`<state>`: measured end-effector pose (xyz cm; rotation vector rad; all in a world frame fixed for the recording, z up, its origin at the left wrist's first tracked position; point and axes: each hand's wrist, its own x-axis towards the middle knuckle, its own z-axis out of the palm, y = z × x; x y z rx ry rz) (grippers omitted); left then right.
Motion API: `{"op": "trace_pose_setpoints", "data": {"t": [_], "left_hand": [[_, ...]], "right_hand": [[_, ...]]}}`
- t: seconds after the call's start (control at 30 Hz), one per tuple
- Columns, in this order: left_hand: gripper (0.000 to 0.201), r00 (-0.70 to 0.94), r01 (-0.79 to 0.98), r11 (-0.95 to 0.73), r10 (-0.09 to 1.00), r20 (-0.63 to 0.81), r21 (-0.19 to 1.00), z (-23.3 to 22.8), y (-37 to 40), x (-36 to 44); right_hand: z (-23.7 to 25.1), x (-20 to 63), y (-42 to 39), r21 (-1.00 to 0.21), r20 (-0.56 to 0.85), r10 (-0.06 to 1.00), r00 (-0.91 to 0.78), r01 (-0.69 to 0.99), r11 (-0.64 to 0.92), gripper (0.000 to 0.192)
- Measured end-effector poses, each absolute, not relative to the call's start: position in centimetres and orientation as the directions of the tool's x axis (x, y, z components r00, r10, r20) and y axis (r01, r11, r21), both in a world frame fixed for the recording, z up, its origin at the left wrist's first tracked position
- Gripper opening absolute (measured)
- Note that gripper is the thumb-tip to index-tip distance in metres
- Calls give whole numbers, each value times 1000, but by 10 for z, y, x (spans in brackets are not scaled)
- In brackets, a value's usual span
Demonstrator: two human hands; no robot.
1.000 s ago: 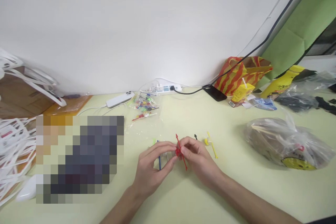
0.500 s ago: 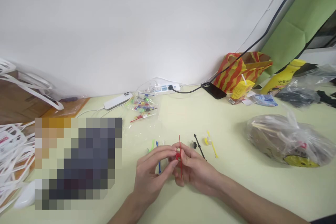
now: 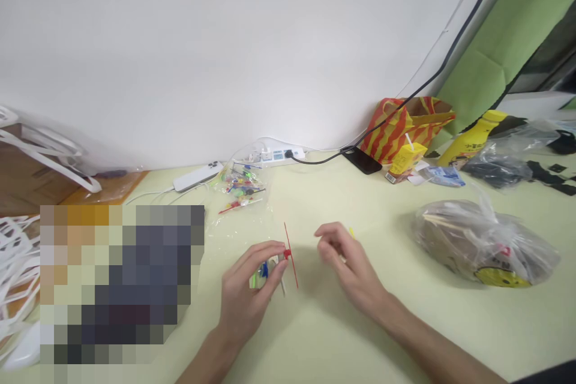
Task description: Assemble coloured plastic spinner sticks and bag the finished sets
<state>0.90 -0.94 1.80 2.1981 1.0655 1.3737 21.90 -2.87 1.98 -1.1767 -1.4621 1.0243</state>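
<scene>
Head view: left hand [image 3: 252, 288] pinches red stick [image 3: 290, 255] (right hand [image 3: 346, 264] apart)

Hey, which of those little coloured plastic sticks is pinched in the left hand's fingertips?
The red stick, held between the left hand fingertips. The green and blue ones sit under that hand's fingers; a yellow one peeks from behind the right hand.

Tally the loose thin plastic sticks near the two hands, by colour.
Red plastic stick, pinched in the left hand: 1
Yellow plastic stick, behind the right hand: 1
Green: 1
Blue: 1
Total: 4
</scene>
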Motion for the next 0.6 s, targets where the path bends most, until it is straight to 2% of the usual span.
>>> {"op": "trace_pose_setpoints", "data": {"t": [0.07, 0.13, 0.23, 0.3, 0.4, 0.6], "left_hand": [[14, 320, 457, -658, 750, 579, 599, 15, -6, 8], [16, 412, 488, -670, 742, 529, 560, 10, -3, 9], [17, 526, 548, -699, 715, 461, 460, 2, -1, 9], [17, 561, 582, -709, 704, 435, 398, -1, 0, 10], [17, 576, 608, -721, 689, 441, 333, 0, -1, 10], [19, 587, 629, -724, 681, 438, 283, 2, -1, 9]], "right_hand": [[24, 235, -22, -847, 327, 945, -11, 441, 298, 20], [25, 248, -15, -685, 397, 911, -115, 624, 377, 16], [24, 258, -9, -464, 338, 880, -335, 754, 465, 14], [22, 260, -8, -383, 266, 869, -416, 782, 492, 18], [21, 258, -8, -361, 201, 865, -460, 786, 501, 22], [20, 258, -9, -385, 169, 857, -487, 768, 512, 8]]}}
